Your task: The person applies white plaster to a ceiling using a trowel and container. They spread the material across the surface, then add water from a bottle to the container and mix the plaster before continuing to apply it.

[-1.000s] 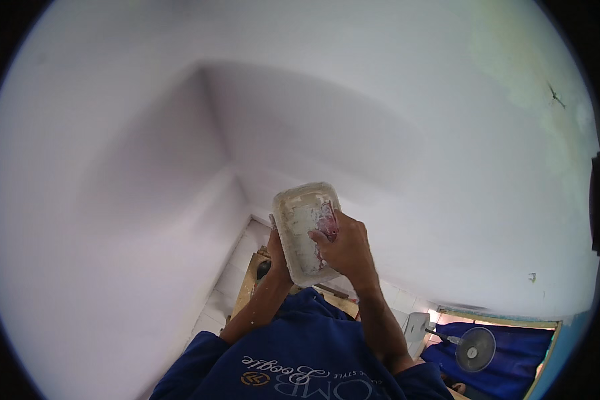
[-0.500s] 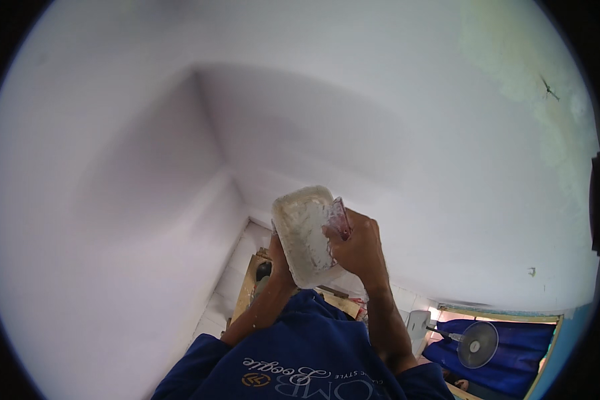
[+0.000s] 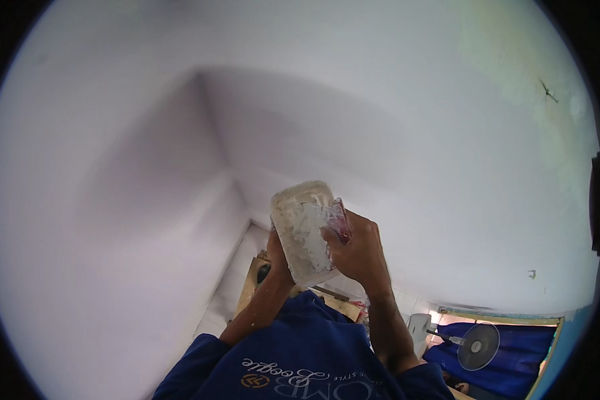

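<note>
A pale rectangular plastic tub (image 3: 288, 230), its inside smeared with white paste, is held up in front of my chest. My left hand (image 3: 278, 259) grips it from its left side and underneath; most of those fingers are hidden behind it. My right hand (image 3: 360, 252) is closed round a dark red scraper (image 3: 340, 219) coated with white paste. The scraper is at the tub's right edge, and my right thumb points in over the opening. Where the blade touches the tub I cannot make out.
White walls meet in a corner (image 3: 228, 167) ahead. Below, a wooden platform (image 3: 250, 283) stands over pale floor tiles. At the lower right are a round fan (image 3: 478, 347) and a blue curtain (image 3: 517, 353). Wires (image 3: 548, 92) stick out of the right wall.
The tub has tilted slightly and risen a little at its far end. More white paste shows in its middle. Both hands keep their grip with little movement.
</note>
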